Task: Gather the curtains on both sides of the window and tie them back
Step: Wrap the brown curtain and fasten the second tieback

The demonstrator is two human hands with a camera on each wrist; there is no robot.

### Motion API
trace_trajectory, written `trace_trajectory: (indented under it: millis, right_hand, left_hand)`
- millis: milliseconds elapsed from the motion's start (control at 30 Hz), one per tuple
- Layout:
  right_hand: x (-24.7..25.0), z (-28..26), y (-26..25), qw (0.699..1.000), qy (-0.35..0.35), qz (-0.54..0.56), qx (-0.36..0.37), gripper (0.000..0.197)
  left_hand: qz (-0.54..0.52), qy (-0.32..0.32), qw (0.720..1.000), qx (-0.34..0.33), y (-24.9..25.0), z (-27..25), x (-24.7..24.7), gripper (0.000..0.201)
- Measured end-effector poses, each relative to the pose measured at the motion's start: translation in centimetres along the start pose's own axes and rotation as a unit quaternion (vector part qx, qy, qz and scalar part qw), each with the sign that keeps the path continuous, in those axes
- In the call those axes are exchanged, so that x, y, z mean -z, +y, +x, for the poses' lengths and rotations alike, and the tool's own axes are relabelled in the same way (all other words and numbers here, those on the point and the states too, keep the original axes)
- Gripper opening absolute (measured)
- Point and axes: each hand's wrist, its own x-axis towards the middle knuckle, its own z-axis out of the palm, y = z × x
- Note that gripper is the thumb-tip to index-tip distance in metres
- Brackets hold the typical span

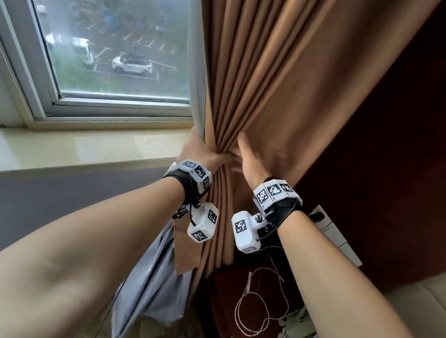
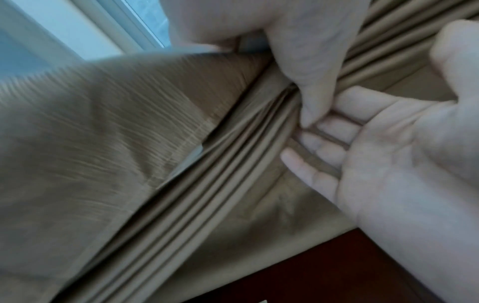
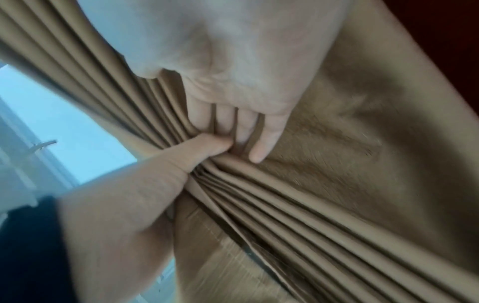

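The brown curtain (image 1: 261, 72) hangs to the right of the window, pinched into tight pleats at sill height. My left hand (image 1: 205, 152) grips the bunched pleats from the window side, its thumb (image 2: 311, 106) pressed across the front. My right hand (image 1: 244, 157) lies flat against the bundle from the right, with straight fingers (image 3: 246, 127) pushed in among the folds and touching the left thumb. A flat strip of brown fabric (image 1: 187, 254) dangles under my left wrist, and the grey lining (image 1: 149, 283) hangs below it. I cannot tell where the strip's upper end goes.
The window (image 1: 106, 31) and its pale sill (image 1: 72, 143) lie to the left. A dark wood wall panel (image 1: 426, 144) stands right behind the curtain. Below are a wooden nightstand (image 1: 223, 316) with loose cords (image 1: 254, 307), a wall socket plate (image 1: 334, 234) and a beige cushion (image 1: 429, 306).
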Motion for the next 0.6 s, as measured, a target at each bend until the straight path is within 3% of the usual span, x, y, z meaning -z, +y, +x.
trace_trajectory:
  millis: [100, 200, 300, 367, 400, 433, 500, 600]
  right_hand:
    - [0.8, -0.1, 0.6, 0.999, -0.013, 0.039, -0.004, 0.061]
    - [3.4, 1.3, 2.4, 0.990, 0.132, 0.036, -0.025, 0.026]
    - [7.0, 2.4, 4.1, 0.963, 0.189, 0.160, -0.104, 0.027]
    - [9.0, 2.8, 4.3, 0.941, 0.245, 0.205, -0.110, 0.018]
    - [9.9, 3.1, 4.1, 0.935, 0.265, 0.214, -0.101, 0.028]
    - [10.7, 3.7, 4.0, 0.933, 0.268, 0.223, -0.087, 0.052]
    - [12.0, 5.3, 3.6, 0.935, 0.248, 0.244, -0.068, 0.080]
    - [13.8, 9.6, 5.4, 0.950, 0.277, 0.138, -0.050, 0.075]
  left_hand:
    - [0.048, 0.035, 0.998, 0.026, 0.5, -0.5, -0.2, 0.076]
    - [0.053, 0.027, 0.998, 0.037, 0.8, 0.1, -0.7, 0.076]
    - [0.056, 0.030, 0.997, 0.049, 1.2, 0.6, -1.4, 0.076]
    - [0.054, 0.034, 0.996, 0.059, 1.3, 0.9, -1.7, 0.077]
    - [0.052, 0.038, 0.996, 0.062, 1.3, 1.1, -1.9, 0.078]
    - [0.049, 0.042, 0.996, 0.067, 1.4, 1.3, -2.0, 0.078]
    - [0.048, 0.051, 0.995, 0.073, 1.5, 1.5, -2.1, 0.076]
    - [0.057, 0.063, 0.993, 0.081, 1.5, 2.0, -2.2, 0.073]
